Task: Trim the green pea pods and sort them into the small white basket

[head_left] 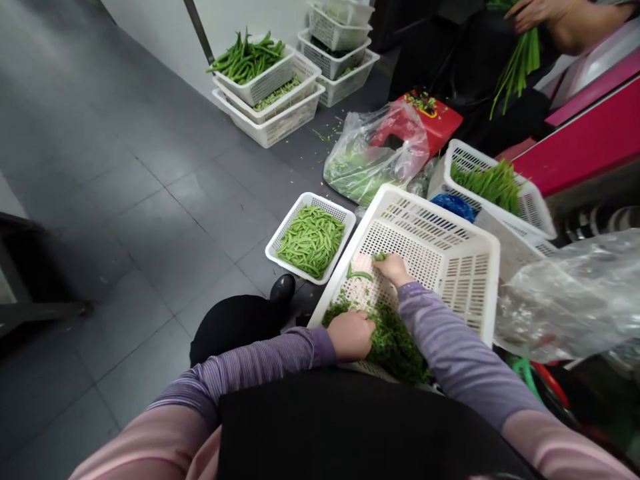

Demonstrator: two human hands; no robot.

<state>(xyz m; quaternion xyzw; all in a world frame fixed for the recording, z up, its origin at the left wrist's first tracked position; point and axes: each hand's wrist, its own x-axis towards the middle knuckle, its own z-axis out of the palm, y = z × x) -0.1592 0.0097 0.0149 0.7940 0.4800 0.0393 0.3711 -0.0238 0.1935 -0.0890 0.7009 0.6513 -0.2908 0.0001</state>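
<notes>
A large white plastic basket [490,267] stands in front of me with dark green, fine-leaved greens [400,343] heaped at its near end. My left hand [351,335] is curled closed at the edge of this heap; its fingertips are partly hidden. Farther in, my right hand [393,270] pinches a small green sprig [380,256] above the basket floor. A single green pod [361,274] lies on a pale pinkish patch [361,292] left of the right hand. Beside the basket on the left sits a small white basket [270,253] filled with green pea pods [313,241].
Stacked baskets with long green beans [249,59] stand by the wall. A clear plastic bag of greens [360,170] lies beside a red stool [443,123]. Another person's hand [537,13] holds long green stalks at upper right. A basket of cut stalks [540,217] stands at right.
</notes>
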